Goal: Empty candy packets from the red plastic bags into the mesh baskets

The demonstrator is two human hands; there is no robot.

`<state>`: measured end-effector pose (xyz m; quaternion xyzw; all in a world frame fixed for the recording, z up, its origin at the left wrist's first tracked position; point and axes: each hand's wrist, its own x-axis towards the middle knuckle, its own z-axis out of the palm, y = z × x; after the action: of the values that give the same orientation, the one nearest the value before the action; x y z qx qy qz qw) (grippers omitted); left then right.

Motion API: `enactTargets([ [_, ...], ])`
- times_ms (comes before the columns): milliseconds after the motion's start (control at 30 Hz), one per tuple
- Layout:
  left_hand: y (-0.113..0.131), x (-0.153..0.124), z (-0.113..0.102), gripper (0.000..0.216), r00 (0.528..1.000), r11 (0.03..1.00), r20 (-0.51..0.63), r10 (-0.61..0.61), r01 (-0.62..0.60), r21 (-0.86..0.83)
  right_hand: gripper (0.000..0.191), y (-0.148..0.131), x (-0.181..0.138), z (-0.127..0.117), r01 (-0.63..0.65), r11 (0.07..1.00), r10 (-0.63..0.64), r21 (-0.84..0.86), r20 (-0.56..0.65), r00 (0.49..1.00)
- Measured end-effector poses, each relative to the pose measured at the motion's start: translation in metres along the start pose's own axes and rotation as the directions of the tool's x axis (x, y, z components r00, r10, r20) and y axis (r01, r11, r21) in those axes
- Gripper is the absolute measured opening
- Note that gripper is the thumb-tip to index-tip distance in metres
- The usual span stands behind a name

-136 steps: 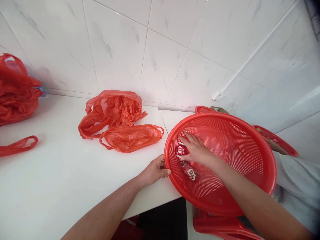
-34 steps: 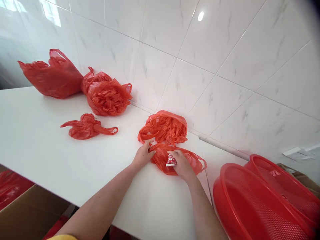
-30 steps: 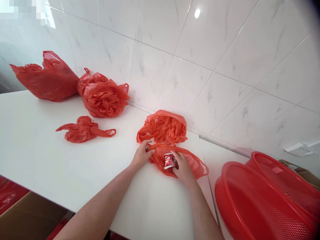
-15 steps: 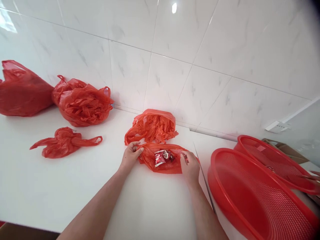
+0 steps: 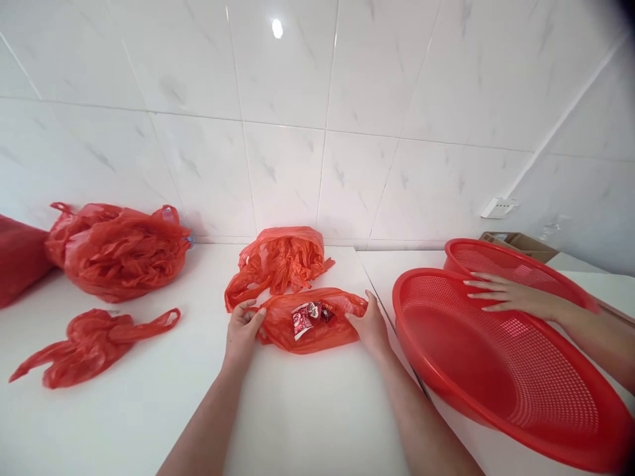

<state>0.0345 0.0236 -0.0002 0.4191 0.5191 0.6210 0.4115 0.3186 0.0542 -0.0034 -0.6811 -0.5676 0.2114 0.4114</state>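
A red plastic bag (image 5: 282,339) lies spread on the white table in front of me, with several small wrapped snack packets (image 5: 302,321) on it. My left hand (image 5: 243,330) pinches the bag's left end between thumb and fingers. At the opposite end, my right hand (image 5: 370,325) has its thumb and fingers closed on the bag's edge. Just behind, a crumpled heap of red plastic bags (image 5: 292,258) rests against the tiled wall. How many packets there are is hard to make out.
Two red mesh baskets (image 5: 461,357) stand at the right, with another person's hand (image 5: 501,292) over their rims. On the left are a knotted red bag (image 5: 96,344), a bulging bag of bags (image 5: 124,251) and another full bag (image 5: 17,258). A cardboard box (image 5: 520,244) sits behind the baskets.
The view has turned to the right. My right hand has moved off the packets to the bag's right end. Another person's hand has come in over the baskets.
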Motion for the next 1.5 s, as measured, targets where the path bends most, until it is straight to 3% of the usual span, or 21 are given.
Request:
enactTargets([
  [100, 0.004, -0.001, 0.001, 0.05, 0.998, 0.999, 0.039, -0.04, 0.041, -0.027, 0.053, 0.001, 0.001, 0.002, -0.043, 0.987, 0.03, 0.154, 0.083, 0.996],
  [233, 0.002, 0.001, 0.001, 0.053, 0.998, 0.999, 0.055, -0.026, 0.027, -0.026, 0.032, -0.004, -0.001, 0.003, -0.02, 0.944, -0.03, 0.33, 0.147, 0.989],
  [367, 0.0, 0.0, 0.002, 0.064, 0.994, 0.999, 0.113, -0.014, 0.01, 0.035, 0.027, -0.005, -0.002, 0.003, 0.005, 0.953, -0.054, 0.303, 0.154, 0.987],
  [467, 0.002, -0.006, 0.01, 0.068, 0.979, 0.98, 0.202, -0.006, -0.034, 0.197, 0.03, -0.006, -0.003, 0.006, 0.045, 0.972, -0.091, 0.232, 0.193, 0.977],
  [533, 0.003, -0.011, 0.019, 0.064, 0.97, 0.911, 0.244, -0.007, -0.094, 0.4, 0.036, -0.009, -0.006, 0.009, 0.082, 0.986, -0.114, 0.144, 0.23, 0.967],
  [633, 0.003, -0.019, 0.035, 0.055, 0.957, 0.73, 0.289, -0.01, -0.19, 0.657, 0.047, -0.016, -0.013, 0.015, 0.164, 0.986, -0.152, -0.014, 0.302, 0.941],
  [733, 0.001, -0.024, 0.046, 0.051, 0.953, 0.607, 0.303, 0.008, -0.246, 0.755, 0.051, -0.022, -0.02, 0.022, 0.247, 0.964, -0.2, -0.095, 0.35, 0.915],
  [833, 0.0, -0.027, 0.049, 0.048, 0.967, 0.552, 0.254, 0.037, -0.232, 0.801, 0.052, -0.025, -0.025, 0.025, 0.278, 0.955, -0.222, -0.105, 0.368, 0.903],
  [933, 0.002, -0.027, 0.046, 0.034, 0.977, 0.541, 0.207, 0.052, -0.202, 0.817, 0.044, -0.025, -0.026, 0.024, 0.259, 0.964, -0.217, -0.069, 0.362, 0.907],
  [1100, 0.005, -0.03, 0.043, 0.021, 0.969, 0.54, 0.245, 0.04, -0.227, 0.81, 0.031, -0.024, -0.025, 0.019, 0.202, 0.979, -0.196, 0.019, 0.346, 0.918],
  [1367, 0.001, -0.027, 0.039, 0.023, 0.966, 0.567, 0.254, 0.049, -0.236, 0.789, 0.03, -0.024, -0.025, 0.019, 0.21, 0.978, -0.195, -0.002, 0.363, 0.911],
  [1500, 0.003, -0.024, 0.032, 0.027, 0.967, 0.619, 0.208, 0.146, -0.253, 0.743, 0.031, -0.024, -0.023, 0.021, 0.198, 0.98, -0.18, -0.012, 0.371, 0.911],
])
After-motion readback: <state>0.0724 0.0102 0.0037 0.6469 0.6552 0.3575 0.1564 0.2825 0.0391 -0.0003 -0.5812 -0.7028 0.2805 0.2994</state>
